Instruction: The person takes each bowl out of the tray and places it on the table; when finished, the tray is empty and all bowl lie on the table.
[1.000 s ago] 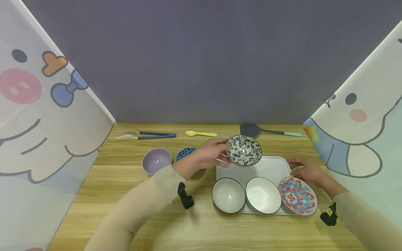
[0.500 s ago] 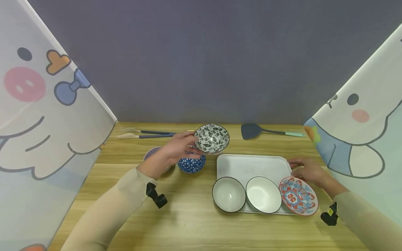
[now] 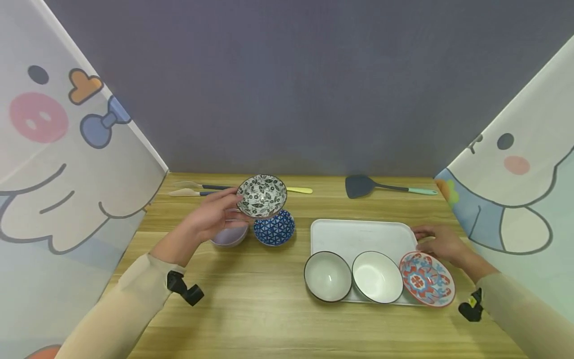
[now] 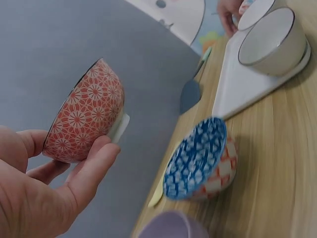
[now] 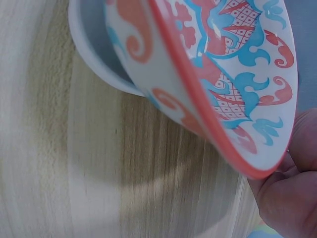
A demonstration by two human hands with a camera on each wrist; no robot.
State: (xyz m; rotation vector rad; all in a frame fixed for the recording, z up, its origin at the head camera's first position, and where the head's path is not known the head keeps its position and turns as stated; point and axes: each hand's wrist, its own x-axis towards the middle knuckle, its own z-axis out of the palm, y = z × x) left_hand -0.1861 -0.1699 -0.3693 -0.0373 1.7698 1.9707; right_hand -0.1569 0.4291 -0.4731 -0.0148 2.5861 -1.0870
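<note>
My left hand grips a bowl at its left side, thumb and fingers around the rim and wall. Inside, the bowl has a black-and-white leaf pattern; the left wrist view shows its red floral outside. It is held up and tilted, over a blue-patterned bowl and a purple bowl, partly covering both in the head view. At the right edge of a white tray rests my right hand, fingers relaxed against the rim. Just in front of it is a red-and-blue patterned bowl, tilted.
Two white bowls with dark rims, the left bowl and the right bowl, stand along the tray's front. At the table's back lie a spatula, a yellow spoon and tongs, partly covered. Walls enclose the back and sides.
My left hand has carried the leaf-patterned bowl leftward, from above the tray to above the blue and purple bowls. The right hand stays at the tray's edge.
</note>
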